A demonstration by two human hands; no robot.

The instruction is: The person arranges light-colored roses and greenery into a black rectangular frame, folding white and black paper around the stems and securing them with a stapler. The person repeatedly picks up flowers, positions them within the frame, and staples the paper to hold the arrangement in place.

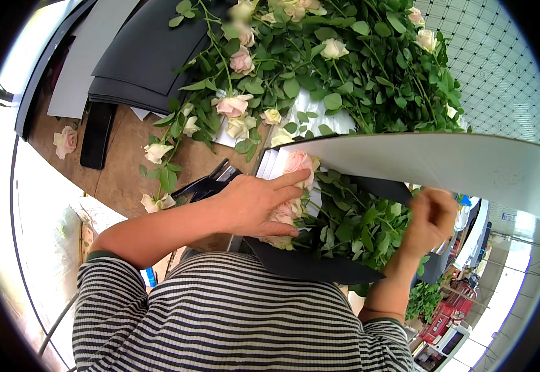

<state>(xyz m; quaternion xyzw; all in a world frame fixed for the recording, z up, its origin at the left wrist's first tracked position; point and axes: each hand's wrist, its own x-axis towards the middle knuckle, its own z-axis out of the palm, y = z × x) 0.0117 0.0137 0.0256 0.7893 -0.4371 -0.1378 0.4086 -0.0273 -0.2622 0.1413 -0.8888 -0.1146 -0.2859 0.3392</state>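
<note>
L hand point(254, 201) on roses point(296, 161), R hand point(432, 222) nr btm edge of wht board point(431, 161).

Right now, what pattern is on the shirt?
The shirt has black and white stripes, best seen from the head.

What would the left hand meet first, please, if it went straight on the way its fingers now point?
The bare left hand rests against pale pink, round rose heads; just past them, it would probably meet the green, leafy stems first, though depth is unclear.
</note>
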